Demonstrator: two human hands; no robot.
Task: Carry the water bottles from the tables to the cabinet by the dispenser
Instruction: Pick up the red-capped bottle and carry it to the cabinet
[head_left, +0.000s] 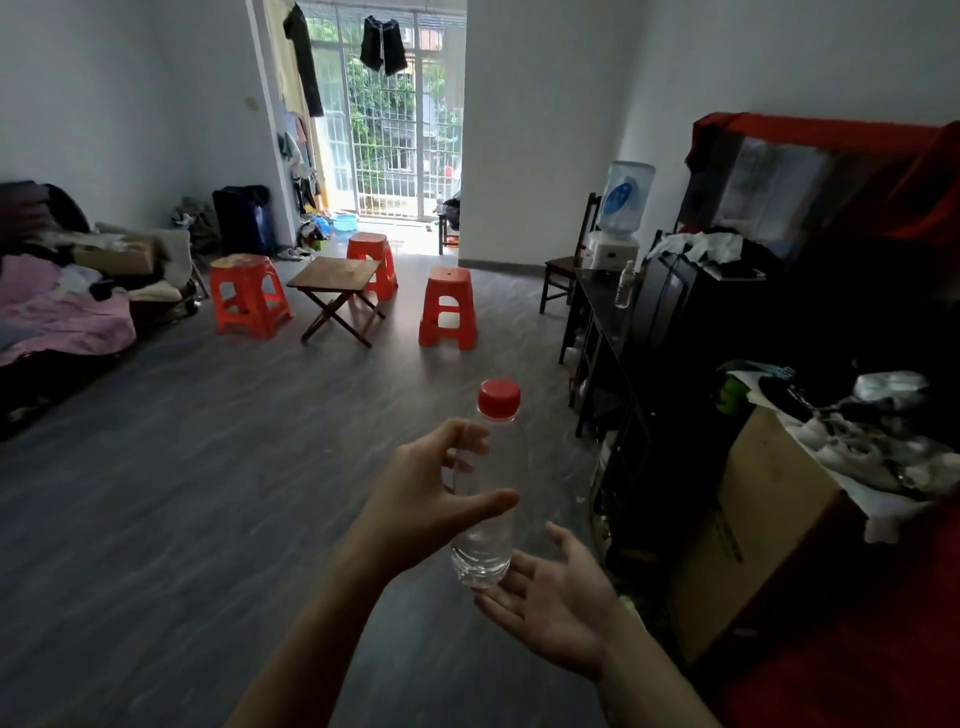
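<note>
The water bottle (485, 488) is upright, gripped by the left hand (415, 499), its base on the flat right hand (550, 597); another bottle (625, 285) already stands far ahead on the cabinet (597, 291).

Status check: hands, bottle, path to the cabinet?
Left hand grips bottle; right hand open under its base. Cabinet ahead right. Floor between bare.

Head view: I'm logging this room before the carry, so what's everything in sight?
water bottle: 1, clear with red cap, held mid-air in front
second bottle: 1, clear, on the black cabinet
water dispenser: 1, white and blue, far end of the cabinet
stools: 3, orange, around the folding table
chair: 1, dark wood, beside the dispenser
cardboard box: 1, brown, right foreground
left hand: grip around the bottle's middle
right hand: open under the bottle's base
</note>
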